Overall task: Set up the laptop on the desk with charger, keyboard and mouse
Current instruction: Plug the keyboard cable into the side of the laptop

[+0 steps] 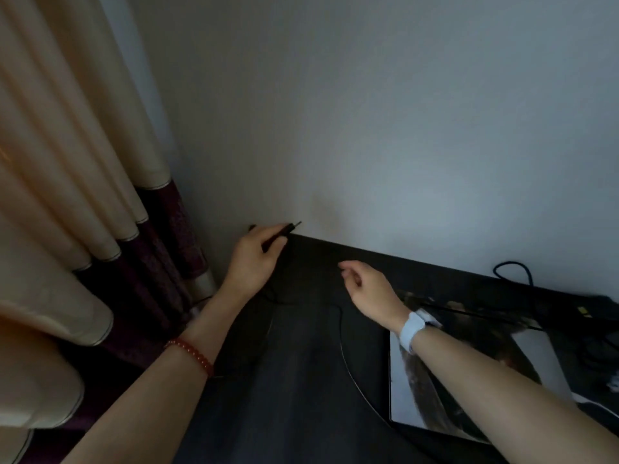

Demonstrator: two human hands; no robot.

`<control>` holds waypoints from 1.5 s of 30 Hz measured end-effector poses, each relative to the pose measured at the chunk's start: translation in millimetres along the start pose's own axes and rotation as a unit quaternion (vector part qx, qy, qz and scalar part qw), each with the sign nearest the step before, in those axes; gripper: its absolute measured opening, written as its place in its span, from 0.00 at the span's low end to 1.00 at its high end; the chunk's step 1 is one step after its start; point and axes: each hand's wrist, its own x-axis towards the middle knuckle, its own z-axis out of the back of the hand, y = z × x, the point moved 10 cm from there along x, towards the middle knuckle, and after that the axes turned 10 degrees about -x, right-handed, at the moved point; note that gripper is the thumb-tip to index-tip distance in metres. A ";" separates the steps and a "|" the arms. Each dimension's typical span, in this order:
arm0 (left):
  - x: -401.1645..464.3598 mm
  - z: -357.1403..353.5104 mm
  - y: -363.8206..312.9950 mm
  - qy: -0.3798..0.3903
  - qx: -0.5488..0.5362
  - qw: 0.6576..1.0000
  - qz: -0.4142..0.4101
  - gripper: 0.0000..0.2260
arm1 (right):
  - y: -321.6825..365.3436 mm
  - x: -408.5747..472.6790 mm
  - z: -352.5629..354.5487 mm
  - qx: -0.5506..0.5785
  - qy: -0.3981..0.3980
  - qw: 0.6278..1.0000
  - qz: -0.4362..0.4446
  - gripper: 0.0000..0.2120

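Two hands work at the desk's (301, 380) far left corner: our left hand (254, 259) pinches the charger plug (284, 231), our right hand (365, 286) hovers loosely curled, empty. We judge the cable (345, 349) light and floppy, so gripping the rigid plug body suits best.

Single head-worn wide-angle view; looks forward and down from above near edge of dark wooden bench (301, 380); faces plain pale wall (368, 112) at bench's far edge; cream pleated curtain (67, 162) fills left side; both forearms reach in from bottom, close to lens; edges bowed by wide lens; no second view.
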 end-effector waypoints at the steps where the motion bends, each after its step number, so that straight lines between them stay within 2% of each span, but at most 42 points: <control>1: -11.1 -7.9 1.2 0.008 0.020 1.000 -0.016 0.12 | -6.9 -15.4 -1.0 -0.060 -0.005 0.998 0.025 0.16; 3: -32.3 -23.2 12.4 0.023 0.044 0.998 -0.024 0.12 | -23.6 -46.3 -17.7 -0.175 0.030 0.982 0.064 0.20; 6: -55.1 -44.0 37.6 0.063 0.077 0.995 -0.008 0.14 | -52.4 -74.9 -54.8 -0.245 0.119 0.960 0.064 0.26; 12: -78.3 -89.6 59.9 0.179 0.178 0.967 -0.024 0.17 | -62.5 -61.7 -88.3 -0.223 0.119 0.966 0.050 0.31; 18: -71.6 -88.6 75.1 0.156 0.240 0.955 -0.073 0.12 | -77.5 -13.3 -122.7 -0.252 0.157 0.953 0.056 0.30; 27: -68.9 -107.2 107.4 0.211 0.328 0.915 -0.101 0.11 | -113.8 19.5 -168.7 -0.306 0.257 0.916 0.015 0.26; 32: -81.9 -141.9 116.2 0.255 0.312 0.905 -0.135 0.11 | -118.9 31.8 -165.9 -0.265 0.274 0.923 0.044 0.26; 34: -90.9 -152.9 118.8 0.264 0.302 0.906 -0.137 0.11 | -119.3 34.1 -149.3 -0.226 0.256 0.939 0.052 0.28; 37: -104.2 -166.1 121.7 0.268 0.277 0.913 -0.138 0.11 | -129.8 27.9 -99.4 -0.171 0.116 0.978 0.015 0.30; 40: -118.7 -181.6 121.6 0.278 0.262 0.913 -0.146 0.11 | -148.3 -5.8 -67.5 -0.179 0.025 0.983 -0.017 0.28; 45: -134.4 -203.0 123.5 0.281 0.241 0.916 -0.154 0.11 | -173.0 -67.3 -62.9 -0.179 -0.032 0.980 -0.075 0.25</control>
